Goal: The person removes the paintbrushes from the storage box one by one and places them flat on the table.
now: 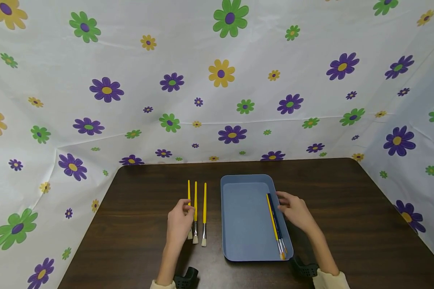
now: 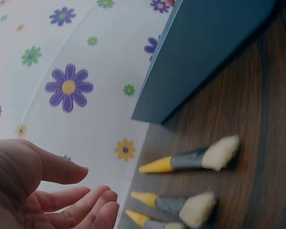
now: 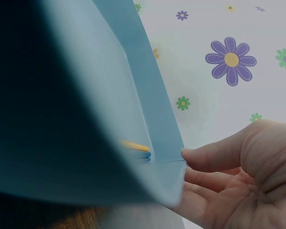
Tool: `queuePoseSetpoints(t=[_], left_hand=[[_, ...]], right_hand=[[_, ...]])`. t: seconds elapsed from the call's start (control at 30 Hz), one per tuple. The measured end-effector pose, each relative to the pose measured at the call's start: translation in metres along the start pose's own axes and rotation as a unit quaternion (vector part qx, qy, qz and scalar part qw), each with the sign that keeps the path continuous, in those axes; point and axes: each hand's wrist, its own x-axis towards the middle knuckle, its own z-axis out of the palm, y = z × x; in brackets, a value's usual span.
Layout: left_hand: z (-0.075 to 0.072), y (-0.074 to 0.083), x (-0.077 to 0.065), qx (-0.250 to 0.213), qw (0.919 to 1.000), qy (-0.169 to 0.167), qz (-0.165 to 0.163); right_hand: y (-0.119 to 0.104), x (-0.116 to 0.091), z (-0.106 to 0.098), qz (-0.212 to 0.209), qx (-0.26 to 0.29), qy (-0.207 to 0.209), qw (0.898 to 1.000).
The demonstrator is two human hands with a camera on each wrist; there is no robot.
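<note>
Three yellow-handled paintbrushes [image 1: 204, 204] with pale bristles lie side by side on the dark wooden table, bristles toward the person. My left hand [image 1: 181, 220] is over the leftmost ones and partly covers them. In the left wrist view, thumb and fingers [image 2: 97, 205] are apart with nothing between them. A blue-grey tray [image 1: 244, 220] lies to their right. Inside, along its right wall, rest a yellow brush [image 1: 273, 222] and dark blue brushes [image 1: 277, 220]. My right hand [image 1: 294, 208] is at the tray's right side, its thumb tip touching the rim and its fingers outside the wall.
The dark wooden table [image 1: 148, 192] ends at a white flowered cloth [image 1: 188, 48] that hangs behind and along both sides. Black wrist mounts [image 1: 186, 277] sit below both hands. The tray's raised wall [image 3: 155, 95] stands close beside the right hand.
</note>
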Motion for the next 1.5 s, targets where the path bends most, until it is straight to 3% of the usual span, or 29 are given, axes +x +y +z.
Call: queuePoseSetpoints(t=[0.67, 0.93, 1.13, 1.5], left_hand=[[0.022, 0.008, -0.007, -0.037, 0.9973, -0.033, 0.055], [0.037, 0.022, -0.014, -0.094, 0.9908, -0.026, 0.093], [0.049, 0.032, -0.022, -0.099, 0.9871, -0.031, 0.123], [0.065, 0.047, -0.034, -0.097, 0.9839, -0.064, 0.136]], right_hand=[[-0.001, 0.0, 0.0, -0.005, 0.007, -0.001, 1.0], [0.0, 0.0, -0.001, -0.005, 0.003, -0.002, 1.0], [0.001, 0.001, -0.001, -0.006, 0.004, -0.002, 1.0], [0.001, 0.002, -0.001, -0.004, 0.005, -0.004, 1.0]])
